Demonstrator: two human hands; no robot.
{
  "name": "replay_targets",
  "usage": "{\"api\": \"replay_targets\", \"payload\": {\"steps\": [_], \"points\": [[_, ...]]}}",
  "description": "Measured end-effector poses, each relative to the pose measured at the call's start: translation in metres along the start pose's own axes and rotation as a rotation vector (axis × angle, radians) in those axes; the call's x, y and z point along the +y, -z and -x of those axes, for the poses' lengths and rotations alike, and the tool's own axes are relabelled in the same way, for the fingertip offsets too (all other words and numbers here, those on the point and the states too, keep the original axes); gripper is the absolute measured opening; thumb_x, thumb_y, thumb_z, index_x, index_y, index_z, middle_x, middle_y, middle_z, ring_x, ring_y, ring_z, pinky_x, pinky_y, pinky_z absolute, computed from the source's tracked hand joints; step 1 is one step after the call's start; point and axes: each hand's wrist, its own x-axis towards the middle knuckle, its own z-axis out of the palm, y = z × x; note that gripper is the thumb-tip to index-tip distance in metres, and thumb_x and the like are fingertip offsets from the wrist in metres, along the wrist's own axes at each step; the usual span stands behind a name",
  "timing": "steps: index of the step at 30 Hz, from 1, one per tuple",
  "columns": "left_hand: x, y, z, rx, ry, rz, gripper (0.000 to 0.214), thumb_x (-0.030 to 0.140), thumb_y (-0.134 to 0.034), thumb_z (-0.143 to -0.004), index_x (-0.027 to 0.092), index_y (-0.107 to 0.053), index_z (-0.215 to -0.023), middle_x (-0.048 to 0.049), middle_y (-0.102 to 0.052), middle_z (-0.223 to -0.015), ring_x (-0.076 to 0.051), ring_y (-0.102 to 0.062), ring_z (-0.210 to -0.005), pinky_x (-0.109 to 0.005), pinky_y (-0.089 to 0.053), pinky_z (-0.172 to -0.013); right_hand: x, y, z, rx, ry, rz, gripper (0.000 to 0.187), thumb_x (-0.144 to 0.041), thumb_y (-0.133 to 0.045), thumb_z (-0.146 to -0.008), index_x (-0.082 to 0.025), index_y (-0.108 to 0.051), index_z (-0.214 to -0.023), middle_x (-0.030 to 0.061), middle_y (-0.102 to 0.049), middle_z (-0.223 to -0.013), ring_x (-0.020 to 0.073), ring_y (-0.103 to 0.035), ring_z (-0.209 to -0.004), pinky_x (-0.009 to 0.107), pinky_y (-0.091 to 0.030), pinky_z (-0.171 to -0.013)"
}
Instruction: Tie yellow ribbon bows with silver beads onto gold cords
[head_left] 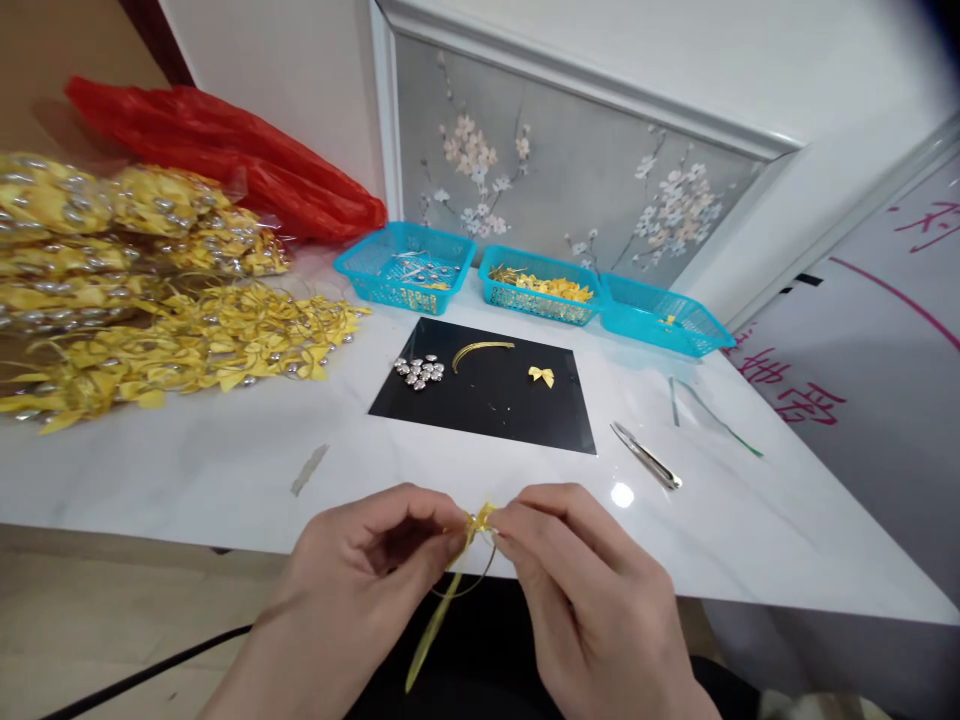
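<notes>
Nearer than the black board (484, 385), a ribbon (430, 635) is clamped by the fingers of the left hand (371, 560) and right hand (592, 570), apparently for fine control; on the board, beads (418, 373) are heaped, seemingly for easy reach; behind it, baskets (540, 303) are lined up, perhaps for sorting.

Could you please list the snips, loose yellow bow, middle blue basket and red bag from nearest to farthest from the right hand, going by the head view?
From the right hand:
1. Snips, ahead and slightly right.
2. Loose yellow bow, on the black mat's right side.
3. Middle blue basket, behind the mat.
4. Red bag, back left.
</notes>
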Motion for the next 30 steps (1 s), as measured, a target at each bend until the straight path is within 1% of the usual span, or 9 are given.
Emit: {"api": "replay_targets", "payload": {"steps": [4,9,12,17,21,23,25,28,30], "points": [[-0.002,0.003,0.001,0.037,-0.042,-0.050,0.012,0.031,-0.072,-0.073,0.022,-0.075,-0.065,-0.0018,-0.071,-0.063,-0.018,-0.061,-0.059,-0.023,-0.050,-0.054,-0.001,0.004,-0.010,-0.021,-0.082,-0.057,0.029,-0.002,-0.045,-0.094,-0.020,-0.065,-0.105,0.0020,-0.063,-0.093,0.0084,-0.062,-0.074,0.016,-0.054,-0.068],[-0.005,0.007,0.001,0.043,-0.043,0.016,0.008,0.029,-0.075,-0.068,0.023,-0.075,-0.062,-0.0012,-0.072,-0.061,-0.017,-0.063,-0.058,-0.022,-0.051,-0.054,-0.002,0.008,-0.012,-0.046,-0.165,-0.098,0.019,-0.013,-0.048,-0.099,-0.023,-0.063,-0.096,-0.0022,-0.061,-0.080,0.0084,-0.058,-0.068,0.016,-0.050,-0.063],[-0.004,0.006,0.000,0.060,-0.049,0.032,0.010,0.031,-0.074,-0.067,0.023,-0.076,-0.062,-0.0015,-0.072,-0.061,-0.017,-0.062,-0.057,-0.022,-0.051,-0.053,-0.005,0.011,-0.012,-0.074,-0.151,-0.096,0.015,-0.013,-0.051,-0.098,-0.022,-0.061,-0.091,-0.0025,-0.061,-0.080,0.0087,-0.059,-0.068,0.016,-0.049,-0.062],[-0.007,0.004,0.001,0.060,-0.066,0.039,0.014,0.034,-0.072,-0.070,0.023,-0.075,-0.063,-0.0014,-0.071,-0.061,-0.017,-0.062,-0.056,-0.022,-0.050,-0.051,-0.007,0.012,-0.013,-0.137,-0.114,-0.108,0.017,-0.012,-0.052,-0.098,-0.023,-0.063,-0.094,-0.0011,-0.063,-0.091,0.0085,-0.064,-0.078,0.015,-0.051,-0.068],[-0.011,0.004,0.002,0.063,-0.075,0.026,0.016,0.037,-0.072,-0.073,0.023,-0.076,-0.066,-0.0021,-0.072,-0.063,-0.018,-0.064,-0.058,-0.024,-0.052,-0.053,-0.007,0.002,-0.009,-0.161,-0.078,-0.023,0.019,-0.012,-0.054,-0.095,-0.025,-0.065,-0.103,0.0011,-0.061,-0.096,0.0108,-0.064,-0.076,0.021,-0.053,-0.068],[-0.011,0.004,0.002,0.058,-0.087,0.052,0.015,0.036,-0.073,-0.072,0.023,-0.076,-0.065,-0.0019,-0.072,-0.062,-0.018,-0.064,-0.057,-0.023,-0.053,-0.053,-0.006,-0.005,-0.007,-0.126,-0.061,0.065,0.019,-0.011,-0.054,-0.094,-0.023,-0.065,-0.104,0.0034,-0.060,-0.097,0.0138,-0.062,-0.075,0.026,-0.053,-0.069],[-0.011,0.004,0.002,0.064,-0.103,0.075,0.013,0.034,-0.074,-0.070,0.024,-0.076,-0.064,-0.0013,-0.072,-0.060,-0.016,-0.063,-0.055,-0.021,-0.052,-0.050,-0.004,-0.013,-0.005,-0.057,-0.034,0.114,0.021,-0.007,-0.052,-0.093,-0.022,-0.066,-0.098,0.0043,-0.058,-0.091,0.0157,-0.060,-0.075,0.027,-0.051,-0.065],[-0.010,0.003,0.000,0.102,-0.112,0.065,0.013,0.034,-0.074,-0.069,0.023,-0.076,-0.061,-0.0008,-0.070,-0.056,-0.014,-0.060,-0.050,-0.019,-0.049,-0.046,-0.004,-0.022,-0.005,0.064,0.029,0.088,0.027,0.000,-0.050,-0.091,-0.022,-0.065,-0.092,0.0045,-0.057,-0.093,0.0133,-0.055,-0.070,0.023,-0.044,-0.056],[-0.009,0.003,0.000,0.130,-0.118,0.041,0.015,0.034,-0.074,-0.068,0.022,-0.075,-0.059,-0.0006,-0.069,-0.054,-0.014,-0.059,-0.049,-0.018,-0.048,-0.045,-0.006,-0.024,-0.003,0.106,0.037,0.024,0.026,-0.001,-0.048,-0.092,-0.023,-0.063,-0.092,0.0045,-0.060,-0.098,0.0123,-0.057,-0.072,0.023,-0.046,-0.059]]}}
